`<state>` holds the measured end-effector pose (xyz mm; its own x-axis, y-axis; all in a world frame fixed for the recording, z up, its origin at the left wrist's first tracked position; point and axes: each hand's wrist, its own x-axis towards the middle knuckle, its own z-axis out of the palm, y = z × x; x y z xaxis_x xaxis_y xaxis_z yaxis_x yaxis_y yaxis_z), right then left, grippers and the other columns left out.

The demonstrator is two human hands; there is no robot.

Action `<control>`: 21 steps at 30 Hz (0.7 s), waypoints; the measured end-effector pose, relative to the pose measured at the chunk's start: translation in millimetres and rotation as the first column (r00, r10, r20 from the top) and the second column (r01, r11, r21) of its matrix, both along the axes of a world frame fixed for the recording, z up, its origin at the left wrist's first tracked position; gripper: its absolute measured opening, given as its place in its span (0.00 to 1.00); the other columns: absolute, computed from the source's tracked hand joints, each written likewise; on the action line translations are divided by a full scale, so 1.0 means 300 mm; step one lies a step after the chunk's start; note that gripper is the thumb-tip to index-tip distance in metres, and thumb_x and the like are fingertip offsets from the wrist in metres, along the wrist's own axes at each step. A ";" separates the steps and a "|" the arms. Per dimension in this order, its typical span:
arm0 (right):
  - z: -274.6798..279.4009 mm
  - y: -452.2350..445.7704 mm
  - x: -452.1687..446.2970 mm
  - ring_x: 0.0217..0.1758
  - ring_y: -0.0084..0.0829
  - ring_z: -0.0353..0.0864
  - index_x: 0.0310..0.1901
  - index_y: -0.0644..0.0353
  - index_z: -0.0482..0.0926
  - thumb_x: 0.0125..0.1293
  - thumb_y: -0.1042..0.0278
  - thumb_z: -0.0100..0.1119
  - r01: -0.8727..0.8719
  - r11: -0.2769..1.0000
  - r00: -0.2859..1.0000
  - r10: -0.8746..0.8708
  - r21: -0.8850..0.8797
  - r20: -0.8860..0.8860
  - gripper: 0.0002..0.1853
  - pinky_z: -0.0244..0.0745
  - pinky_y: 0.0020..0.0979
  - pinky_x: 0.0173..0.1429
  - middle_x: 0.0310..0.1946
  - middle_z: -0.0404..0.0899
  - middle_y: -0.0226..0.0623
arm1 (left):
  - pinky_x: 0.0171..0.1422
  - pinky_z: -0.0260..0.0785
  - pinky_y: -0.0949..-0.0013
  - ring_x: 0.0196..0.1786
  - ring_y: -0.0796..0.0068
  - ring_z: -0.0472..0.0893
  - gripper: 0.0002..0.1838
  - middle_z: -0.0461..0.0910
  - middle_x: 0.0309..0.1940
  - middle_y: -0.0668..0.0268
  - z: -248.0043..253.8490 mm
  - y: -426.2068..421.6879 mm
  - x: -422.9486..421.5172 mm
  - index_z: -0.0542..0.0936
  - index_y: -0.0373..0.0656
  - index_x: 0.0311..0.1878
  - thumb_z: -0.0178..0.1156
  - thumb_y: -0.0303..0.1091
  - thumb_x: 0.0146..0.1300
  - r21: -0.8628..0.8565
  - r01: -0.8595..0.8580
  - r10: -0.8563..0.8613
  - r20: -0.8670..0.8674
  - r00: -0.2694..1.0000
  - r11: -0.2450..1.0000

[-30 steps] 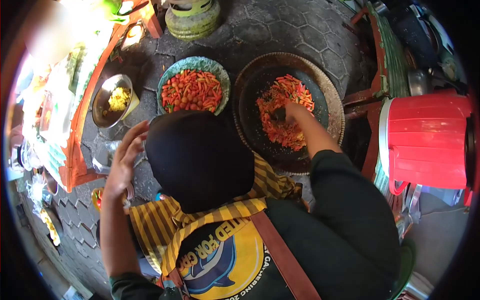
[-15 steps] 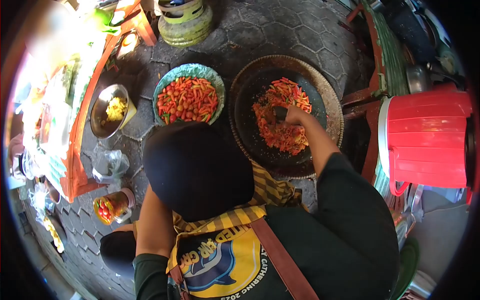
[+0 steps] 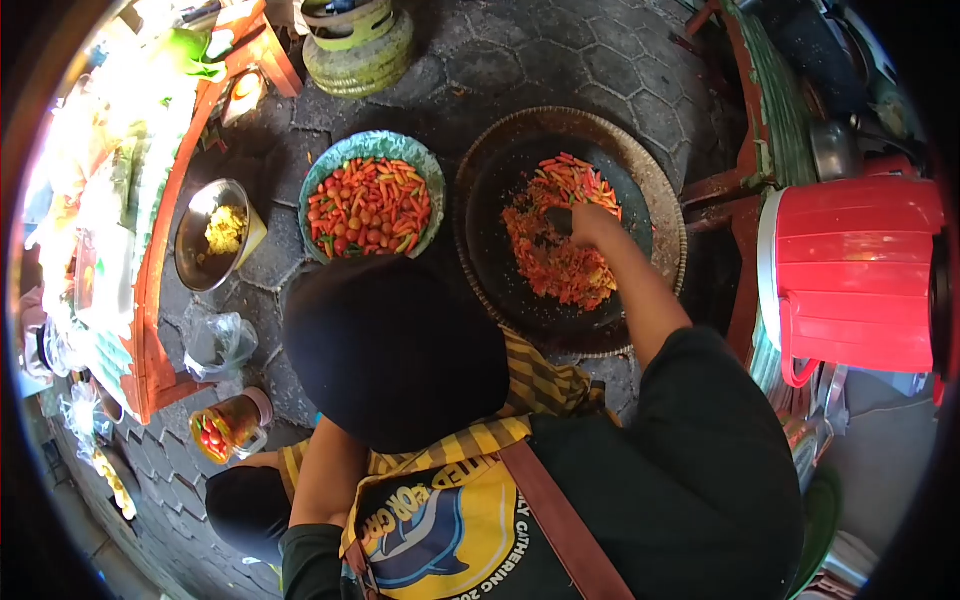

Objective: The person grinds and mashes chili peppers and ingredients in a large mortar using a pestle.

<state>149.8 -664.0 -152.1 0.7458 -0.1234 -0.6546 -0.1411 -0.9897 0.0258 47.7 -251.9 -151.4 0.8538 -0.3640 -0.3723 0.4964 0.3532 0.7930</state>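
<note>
Left hand lowered, hidden — right fingers (image 3: 597,226) closed round a pestle (image 3: 559,220), long axis leftward.

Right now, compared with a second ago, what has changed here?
The left hand, raised beside the head a second ago, has moved inward and out of sight, uncovering more of the clear mug. No grasp visibly changed. The right hand stays on the dark pestle in the wide mortar; the bowl of chillies stays in place.

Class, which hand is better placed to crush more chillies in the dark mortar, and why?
Probably the right hand: it grips the pestle among the partly crushed chillies in the dark mortar, whereas the left hand is hidden from view.
</note>
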 end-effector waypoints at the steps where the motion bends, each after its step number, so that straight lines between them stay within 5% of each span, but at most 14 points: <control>1: 0.023 0.062 -0.046 0.44 0.42 0.82 0.44 0.64 0.77 0.44 0.72 0.66 0.062 0.998 0.992 -0.062 0.002 0.111 0.22 0.77 0.43 0.44 0.38 0.81 0.49 | 0.47 0.71 0.71 0.42 0.73 0.77 0.20 0.76 0.51 0.54 -0.003 -0.002 -0.005 0.67 0.35 0.61 0.43 0.34 0.68 0.014 -0.013 0.013 -0.011 1.000 1.000; 4: -0.227 0.090 -0.107 0.45 0.42 0.81 0.47 0.64 0.75 0.44 0.69 0.69 0.213 0.975 0.939 -0.189 -0.055 0.288 0.25 0.76 0.44 0.45 0.41 0.80 0.48 | 0.46 0.71 0.72 0.40 0.73 0.77 0.20 0.76 0.51 0.54 0.018 -0.035 0.062 0.67 0.35 0.61 0.43 0.34 0.68 0.056 -0.046 0.047 -0.002 0.999 0.997; 6: -0.191 0.065 -0.052 0.45 0.40 0.82 0.39 0.64 0.79 0.45 0.69 0.67 0.175 0.984 0.942 -0.160 -0.027 0.296 0.17 0.76 0.41 0.46 0.41 0.81 0.46 | 0.45 0.72 0.72 0.40 0.74 0.77 0.20 0.76 0.51 0.54 0.052 -0.071 0.063 0.67 0.36 0.60 0.43 0.33 0.68 0.093 -0.052 0.053 -0.006 0.999 0.994; 8: -0.163 -0.006 0.049 0.43 0.39 0.83 0.35 0.64 0.80 0.43 0.68 0.69 -0.015 1.000 0.990 0.016 0.008 -0.139 0.16 0.77 0.41 0.45 0.41 0.81 0.46 | 0.45 0.72 0.72 0.39 0.74 0.77 0.20 0.77 0.50 0.54 0.079 0.006 0.024 0.67 0.36 0.60 0.43 0.33 0.68 0.122 -0.063 0.061 0.022 0.998 0.991; 10: -0.026 0.018 0.072 0.42 0.39 0.83 0.34 0.63 0.82 0.41 0.67 0.70 -0.088 0.996 0.966 0.085 -0.002 -0.245 0.16 0.77 0.40 0.43 0.41 0.81 0.45 | 0.44 0.72 0.73 0.38 0.75 0.77 0.20 0.77 0.50 0.54 0.087 0.054 0.014 0.67 0.36 0.60 0.44 0.32 0.68 0.146 -0.098 0.094 0.031 0.995 0.985; 12: 0.120 0.104 -0.014 0.42 0.40 0.82 0.38 0.62 0.81 0.41 0.67 0.70 -0.115 0.993 0.989 0.111 -0.039 -0.096 0.19 0.78 0.38 0.44 0.42 0.81 0.45 | 0.43 0.72 0.73 0.37 0.75 0.77 0.19 0.77 0.50 0.54 0.092 0.032 0.047 0.67 0.36 0.60 0.44 0.32 0.68 0.182 -0.125 0.126 0.004 0.992 0.975; 14: 0.001 0.129 -0.075 0.44 0.40 0.82 0.42 0.61 0.80 0.42 0.67 0.69 -0.142 0.987 0.990 0.139 -0.072 -0.037 0.22 0.78 0.38 0.46 0.43 0.81 0.44 | 0.42 0.72 0.73 0.36 0.76 0.77 0.19 0.77 0.50 0.55 0.110 0.030 0.059 0.68 0.36 0.60 0.44 0.31 0.68 0.221 -0.152 0.155 0.006 0.988 0.963; 18: -0.184 0.099 -0.112 0.46 0.39 0.82 0.43 0.62 0.80 0.45 0.68 0.67 0.140 0.984 0.982 -0.125 -0.109 0.139 0.20 0.77 0.37 0.47 0.43 0.81 0.43 | 0.41 0.72 0.74 0.34 0.77 0.77 0.19 0.77 0.50 0.55 0.168 -0.010 0.082 0.68 0.36 0.60 0.44 0.30 0.67 0.285 -0.193 0.191 0.034 0.981 0.939; 21: -0.061 0.063 -0.004 0.45 0.40 0.82 0.40 0.62 0.82 0.44 0.70 0.67 -0.141 0.984 0.952 0.103 -0.114 -0.289 0.17 0.78 0.38 0.45 0.41 0.82 0.42 | 0.39 0.72 0.75 0.33 0.78 0.77 0.19 0.77 0.50 0.55 0.219 0.000 0.079 0.68 0.37 0.60 0.44 0.30 0.67 0.334 -0.213 0.204 0.063 0.977 0.918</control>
